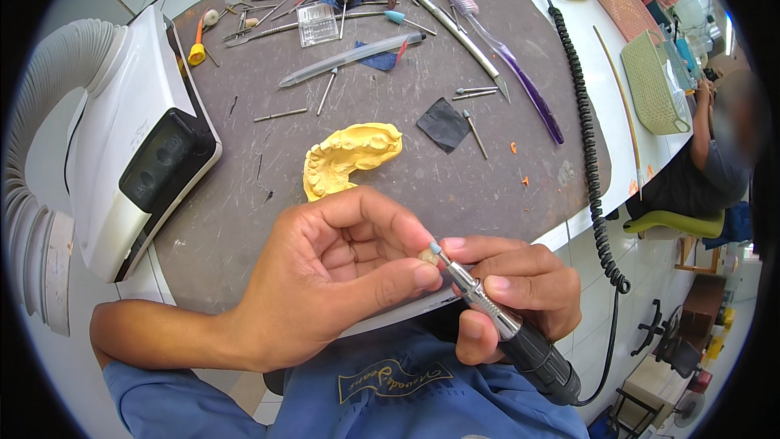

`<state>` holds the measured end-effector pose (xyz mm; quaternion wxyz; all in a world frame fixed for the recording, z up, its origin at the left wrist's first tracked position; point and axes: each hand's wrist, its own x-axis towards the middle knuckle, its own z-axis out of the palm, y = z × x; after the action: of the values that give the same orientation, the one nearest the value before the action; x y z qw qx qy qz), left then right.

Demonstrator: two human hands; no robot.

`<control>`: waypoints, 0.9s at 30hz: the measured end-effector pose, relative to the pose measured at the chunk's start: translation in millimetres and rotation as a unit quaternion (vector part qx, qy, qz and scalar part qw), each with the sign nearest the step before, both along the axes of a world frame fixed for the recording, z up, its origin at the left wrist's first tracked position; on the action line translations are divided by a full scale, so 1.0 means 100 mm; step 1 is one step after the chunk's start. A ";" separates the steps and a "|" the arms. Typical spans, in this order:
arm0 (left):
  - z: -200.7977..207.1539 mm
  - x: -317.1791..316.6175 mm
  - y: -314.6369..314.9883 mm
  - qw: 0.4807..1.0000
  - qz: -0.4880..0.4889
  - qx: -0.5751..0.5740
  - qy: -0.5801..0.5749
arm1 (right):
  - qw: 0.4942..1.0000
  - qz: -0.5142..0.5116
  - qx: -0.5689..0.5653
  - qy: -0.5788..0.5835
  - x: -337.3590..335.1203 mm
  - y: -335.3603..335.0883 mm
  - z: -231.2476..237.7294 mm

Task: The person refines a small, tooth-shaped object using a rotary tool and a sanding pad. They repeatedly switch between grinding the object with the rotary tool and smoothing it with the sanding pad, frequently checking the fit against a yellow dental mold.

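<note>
Between the thumb and forefinger of my left hand (341, 272) is pinched a small cream-coloured dental crown (428, 257). My right hand (520, 280) grips a silver and black dental handpiece (497, 315) like a pen. The handpiece's small pale blue grinding tip (435, 249) is right at the crown; whether it touches cannot be made out. Just beyond my left hand, a yellow plaster dental model (351, 154) with a row of teeth lies on the brown mat (244, 162).
A white suction unit (166, 146) with a ribbed hose stands at left. Burs, discs and a clear case (318, 25) lie at the back. A purple toothbrush (520, 73), knife (463, 45) and black sandpaper square (444, 124) are right. A coiled cord (587, 130) hangs over the edge. Someone sits far right.
</note>
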<state>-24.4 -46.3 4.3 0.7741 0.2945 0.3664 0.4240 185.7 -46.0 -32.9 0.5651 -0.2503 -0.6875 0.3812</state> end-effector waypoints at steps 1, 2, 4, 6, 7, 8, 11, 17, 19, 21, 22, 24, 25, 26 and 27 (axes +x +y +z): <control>0.00 0.00 0.00 1.000 0.001 0.003 -0.001 | 1.000 -0.001 0.002 0.001 0.00 0.00 -0.01; 0.00 0.00 0.00 1.000 0.002 0.002 -0.001 | 1.000 0.000 0.004 0.002 0.00 0.00 -0.01; 0.00 0.00 -0.01 1.000 0.004 0.000 -0.002 | 1.000 -0.001 0.004 0.002 -0.01 0.01 -0.01; 0.00 -0.01 0.00 1.000 0.000 -0.001 0.003 | 1.000 -0.002 0.004 0.002 -0.01 0.01 0.00; 0.00 -0.01 0.00 1.000 -0.003 -0.001 0.005 | 1.000 -0.003 0.004 0.001 -0.01 0.00 0.00; 0.00 -0.01 0.00 1.000 -0.002 0.001 0.005 | 1.000 -0.002 0.003 0.001 -0.01 0.00 0.00; -0.01 -0.01 -0.01 1.000 0.000 0.006 0.005 | 1.000 -0.005 -0.001 -0.001 -0.01 -0.01 0.01; 0.00 0.00 -0.01 1.000 -0.001 0.001 0.008 | 1.000 -0.012 0.002 0.011 -0.03 -0.01 0.00; 0.00 -0.01 -0.01 1.000 -0.004 -0.001 0.011 | 1.000 -0.014 -0.003 0.016 -0.03 -0.02 -0.01; 0.01 0.00 0.00 1.000 -0.004 0.000 0.007 | 1.000 -0.018 -0.005 0.015 -0.03 -0.02 0.00; 0.02 0.00 0.00 1.000 -0.004 0.000 0.004 | 1.000 -0.019 -0.005 0.014 -0.03 -0.02 0.01; 0.00 -0.01 -0.01 1.000 0.000 -0.002 -0.001 | 1.000 -0.020 0.001 0.013 -0.03 -0.01 0.00; 0.00 -0.01 -0.02 1.000 0.002 -0.002 -0.004 | 1.000 -0.020 0.003 0.013 -0.03 -0.01 -0.01; 0.00 0.00 -0.02 1.000 0.003 -0.003 -0.002 | 1.000 -0.020 0.003 0.013 -0.03 -0.01 -0.02; 0.00 0.00 -0.01 1.000 0.003 -0.004 0.000 | 1.000 -0.020 0.003 0.013 -0.03 -0.02 -0.02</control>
<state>-24.6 -47.7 4.3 0.7739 0.2902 0.3688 0.4253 182.7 -47.6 -34.4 0.5820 -0.2575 -0.6764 0.3707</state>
